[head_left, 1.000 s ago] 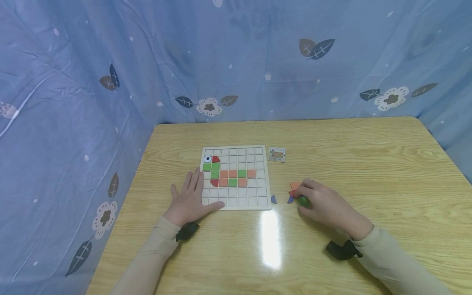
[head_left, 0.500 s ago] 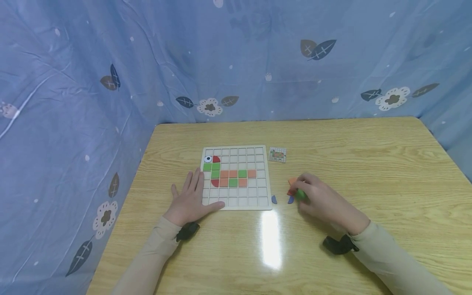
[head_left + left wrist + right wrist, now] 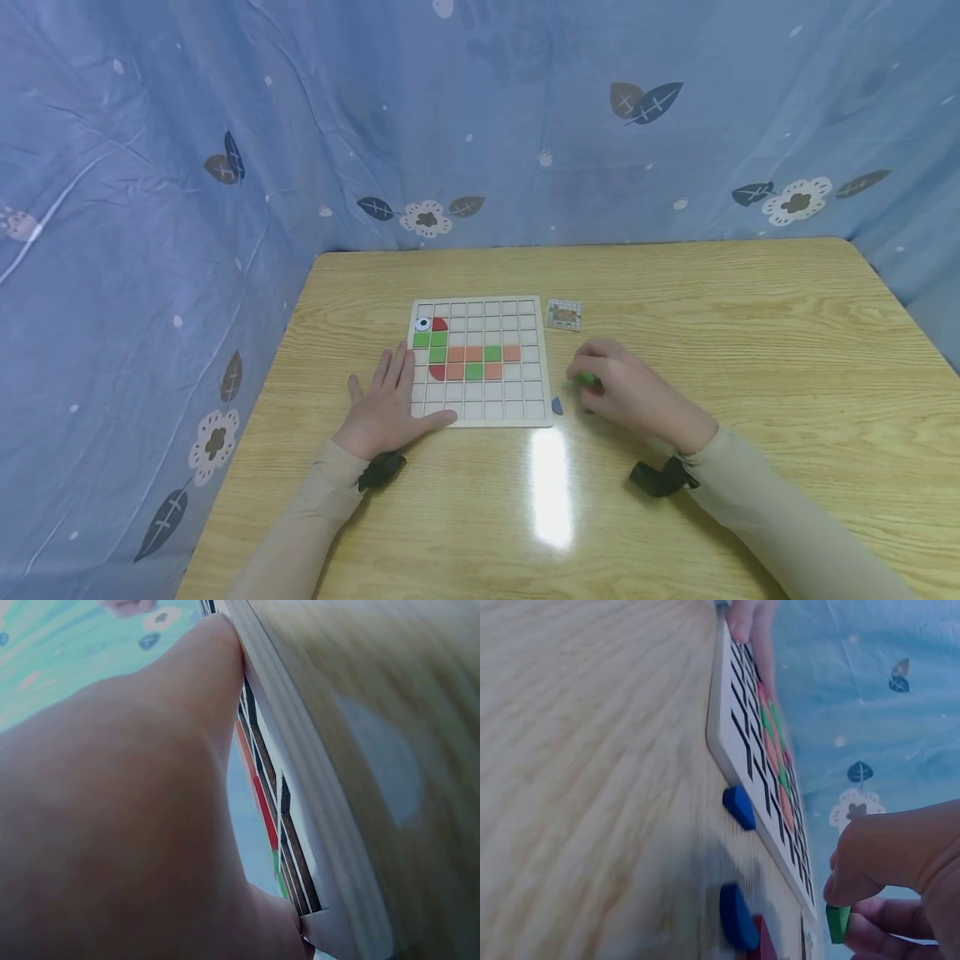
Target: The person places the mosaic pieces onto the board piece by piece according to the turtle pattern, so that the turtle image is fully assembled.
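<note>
A pale grid board lies on the table, with green, orange and red tiles and a round eye tile set in its cells. My left hand rests spread on the board's left and lower edge, fingers straight. To the right of the board, my right hand pinches a small green block between thumb and fingers, above the table. Two blue rounded pieces lie near it: one blue piece beside the board, another blue piece against a red piece.
A small picture card showing a coloured grid pattern lies off the board's upper right corner. The wooden table runs back to a blue patterned curtain. Light glares off the table below the board.
My right hand has moved left toward the board with the green block. The orange piece beside it is now hidden in the head view. The left hand stays in place.
</note>
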`<state>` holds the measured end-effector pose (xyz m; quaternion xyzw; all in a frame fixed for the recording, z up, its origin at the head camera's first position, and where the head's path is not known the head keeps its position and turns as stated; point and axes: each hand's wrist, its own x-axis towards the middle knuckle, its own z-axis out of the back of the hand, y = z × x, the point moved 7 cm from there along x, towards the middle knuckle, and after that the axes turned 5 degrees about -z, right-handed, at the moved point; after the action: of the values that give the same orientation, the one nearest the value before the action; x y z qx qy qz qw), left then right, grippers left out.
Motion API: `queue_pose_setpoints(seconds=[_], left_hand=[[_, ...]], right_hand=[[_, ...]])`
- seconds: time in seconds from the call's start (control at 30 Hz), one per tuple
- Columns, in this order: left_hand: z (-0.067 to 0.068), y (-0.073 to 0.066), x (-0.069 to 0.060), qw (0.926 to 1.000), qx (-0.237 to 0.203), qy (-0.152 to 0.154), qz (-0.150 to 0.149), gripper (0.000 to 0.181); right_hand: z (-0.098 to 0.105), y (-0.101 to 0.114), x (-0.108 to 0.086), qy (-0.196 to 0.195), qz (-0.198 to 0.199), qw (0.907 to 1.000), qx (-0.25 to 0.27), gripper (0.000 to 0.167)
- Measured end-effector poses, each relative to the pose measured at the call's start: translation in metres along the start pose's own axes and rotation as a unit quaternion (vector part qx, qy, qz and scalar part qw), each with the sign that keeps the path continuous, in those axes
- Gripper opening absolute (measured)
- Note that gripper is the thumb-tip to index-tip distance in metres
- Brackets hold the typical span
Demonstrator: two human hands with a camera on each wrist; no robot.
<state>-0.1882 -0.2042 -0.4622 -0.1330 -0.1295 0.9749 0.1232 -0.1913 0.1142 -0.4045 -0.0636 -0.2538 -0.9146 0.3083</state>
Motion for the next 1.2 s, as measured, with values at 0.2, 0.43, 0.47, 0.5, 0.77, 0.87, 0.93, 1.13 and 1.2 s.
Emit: queue_pose_setpoints(seconds=[0.2,0.43,0.47,0.5,0.77,0.87,0.93,1.13,1.2], left_hand=[[0.0,0.0,0.001,1.0,0.002,-0.003,-0.004,0.127],[-0.001,0.001,0.002,1.0,0.004,-0.006,-0.004,0.127],[-0.002,0.002,0.002,1.0,0.005,-0.005,-0.004,0.127],[-0.002,0.002,0.002,1.0,0.005,-0.005,-0.003,0.127],[0.0,0.0,0.001,1.0,0.003,-0.001,0.001,0.127],[0.0,0.0,0.002,1.0,0.009,-0.001,0.001,0.127],[-0.001,0.001,0.002,0.9999,0.012,0.0,0.002,0.127],[-0.001,0.002,0.002,0.9999,0.01,0.001,0.003,0.127],[-0.002,0.002,0.002,1.0,0.009,0.001,0.003,0.127]], right_hand=[[-0.012,0.007,0.021,0.005,0.006,0.9999,0.009,0.02],[-0.025,0.018,0.043,0.02,0.009,0.999,0.038,0.018],[-0.027,0.019,0.045,0.019,0.012,0.9989,0.041,0.018],[-0.028,0.021,0.048,0.017,0.016,0.9987,0.044,0.018],[-0.042,0.027,0.063,0.021,0.029,0.9975,0.06,0.018],[-0.047,0.028,0.066,0.028,0.028,0.9966,0.073,0.018],[-0.05,0.028,0.067,0.03,0.026,0.9965,0.074,0.018],[-0.055,0.028,0.069,0.043,0.011,0.9968,0.067,0.017],[-0.056,0.028,0.07,0.046,0.008,0.9967,0.066,0.017]])
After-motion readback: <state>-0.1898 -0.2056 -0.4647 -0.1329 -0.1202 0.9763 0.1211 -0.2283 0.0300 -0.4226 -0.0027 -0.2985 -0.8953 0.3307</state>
